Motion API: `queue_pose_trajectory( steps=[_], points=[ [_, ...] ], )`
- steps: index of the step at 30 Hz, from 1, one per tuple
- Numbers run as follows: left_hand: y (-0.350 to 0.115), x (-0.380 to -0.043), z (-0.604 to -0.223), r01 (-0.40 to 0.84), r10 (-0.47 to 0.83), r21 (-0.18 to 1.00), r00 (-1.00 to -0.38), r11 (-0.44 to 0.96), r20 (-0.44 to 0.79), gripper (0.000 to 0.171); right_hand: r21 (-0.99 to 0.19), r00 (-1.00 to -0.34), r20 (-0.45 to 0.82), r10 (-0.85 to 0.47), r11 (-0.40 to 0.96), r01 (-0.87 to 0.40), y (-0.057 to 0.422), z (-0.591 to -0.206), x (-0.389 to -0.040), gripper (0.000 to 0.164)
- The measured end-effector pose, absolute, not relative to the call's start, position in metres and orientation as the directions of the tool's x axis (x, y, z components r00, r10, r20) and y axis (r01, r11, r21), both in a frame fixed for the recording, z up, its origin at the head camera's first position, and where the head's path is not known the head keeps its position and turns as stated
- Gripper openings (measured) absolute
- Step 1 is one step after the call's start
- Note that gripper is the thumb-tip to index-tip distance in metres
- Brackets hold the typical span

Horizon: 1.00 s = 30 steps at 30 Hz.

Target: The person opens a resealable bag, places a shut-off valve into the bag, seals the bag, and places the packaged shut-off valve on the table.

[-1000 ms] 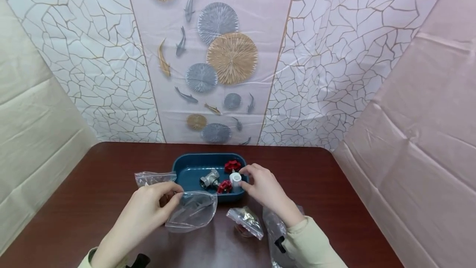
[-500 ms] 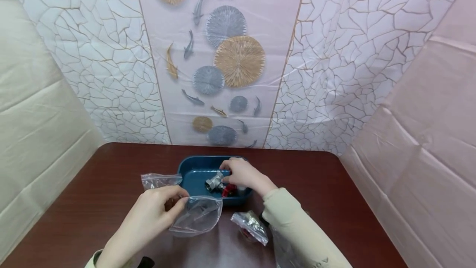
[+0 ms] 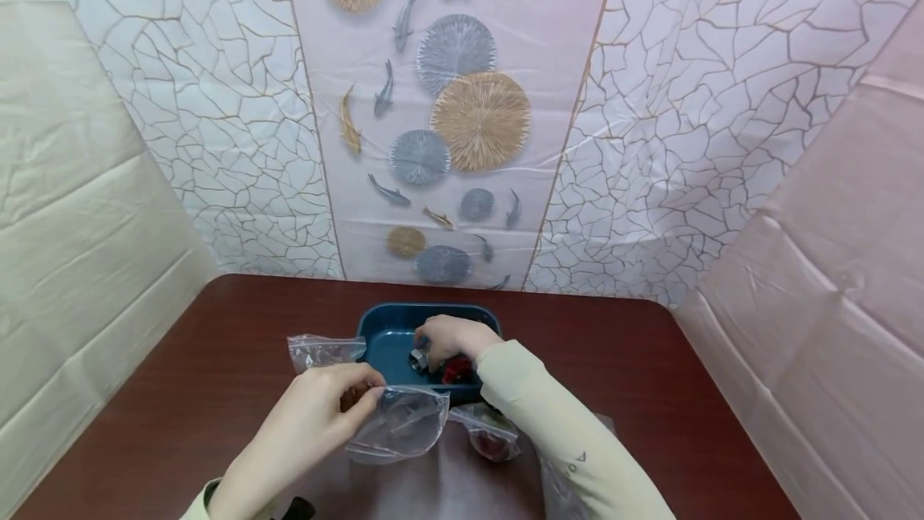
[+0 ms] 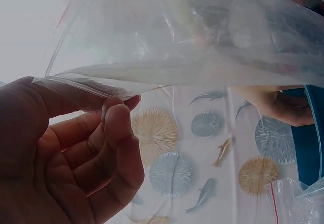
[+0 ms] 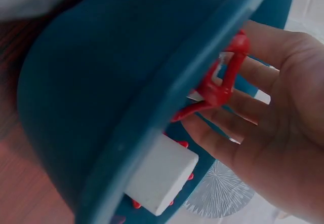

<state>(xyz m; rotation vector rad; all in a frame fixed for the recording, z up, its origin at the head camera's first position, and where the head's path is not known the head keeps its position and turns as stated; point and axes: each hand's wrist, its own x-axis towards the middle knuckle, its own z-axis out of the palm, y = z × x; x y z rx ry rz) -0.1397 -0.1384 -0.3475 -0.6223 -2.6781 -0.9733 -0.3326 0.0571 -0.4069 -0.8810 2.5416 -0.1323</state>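
Observation:
My left hand pinches the edge of a clear zip bag between thumb and fingers, in front of the blue tray. In the left wrist view the bag spreads out from the fingertips. Inside the tray, my right hand has its fingers round a metal valve. Through the right wrist view, a red handwheel shows against the fingers; the fingertips are partly hidden by the tray's rim. Close by in the tray lies a white valve body with red knobs of a handwheel behind it.
Left of the tray lies another clear zip bag. A filled zip bag with something red inside sits in front of the tray. More clear plastic lies partly under the right forearm, on the dark red-brown table.
The right hand has moved left from the white valve at the tray's right side to the metal valve, and its fingers have closed round it. The left hand keeps its pinch on the bag.

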Motion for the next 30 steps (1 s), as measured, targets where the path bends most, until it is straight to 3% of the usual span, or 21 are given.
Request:
queue_pose_trajectory(
  steps=[9, 16, 24, 30],
  points=[
    [-0.135, -0.139, -0.352, 0.49, 0.335, 0.555, -0.87, 0.672, 0.362, 0.008, -0.134, -0.675, -0.431, -0.598, 0.783, -0.608, 0.052, -0.424, -0.334, 0.051],
    [-0.134, -0.139, -0.352, 0.486, 0.338, 0.559, -0.873, 0.672, 0.353, 0.009, -0.151, -0.664, -0.394, -0.636, 0.757, -0.635, 0.058, -0.423, -0.335, 0.044],
    [-0.135, -0.14, -0.352, 0.48, 0.341, 0.559, -0.877, 0.676, 0.34, 0.007, -0.139, -0.725, -0.226, -0.65, 0.758, -0.637, 0.063, -0.41, -0.331, 0.052],
    [-0.136, -0.142, -0.35, 0.491, 0.346, 0.542, -0.869, 0.682, 0.352, 0.008, -0.055, -0.757, -0.074, -0.649, 0.761, -0.647, 0.065, -0.405, -0.325, 0.054]
  ],
)
